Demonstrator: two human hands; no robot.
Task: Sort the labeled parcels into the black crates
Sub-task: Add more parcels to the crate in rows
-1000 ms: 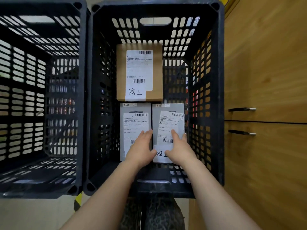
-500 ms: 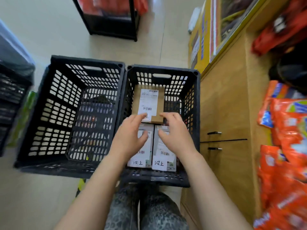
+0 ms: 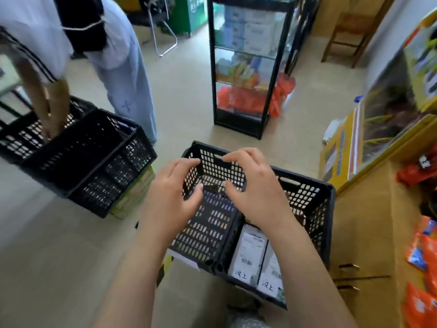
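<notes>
Pale floor tiles [image 3: 189,102] are seen well beyond both grips, with a glass display cabinet [image 3: 246,67] standing farther off and a wooden cabinet [image 3: 369,221] lying outward of the right grip. Outward of the left grip, another person [image 3: 113,55] is seen reaching into a separate pair of dark crates [image 3: 94,162]. Directly beneath the grips two black crates are set side by side and touching: the left crate [image 3: 205,233], in which no parcel can be seen, and the right crate [image 3: 316,209]. Two labelled parcels [image 3: 249,254] are laid flat and side by side on the bottom of the right crate, below the right grip and nearer the body.

Since a second ago both grips have been lifted off those parcels and drawn up clear of the crate, and the view has been raised toward the room. From this it is judged that the last parcel has been placed and released, and that another must be fetched next; no unsorted parcel is visible.

The left grip [image 3: 173,192] and the right grip [image 3: 254,185] are held near each other above the crates, palms turned inward, fingers loosely curled and fairly wide apart. Nothing is held or touched by either.
</notes>
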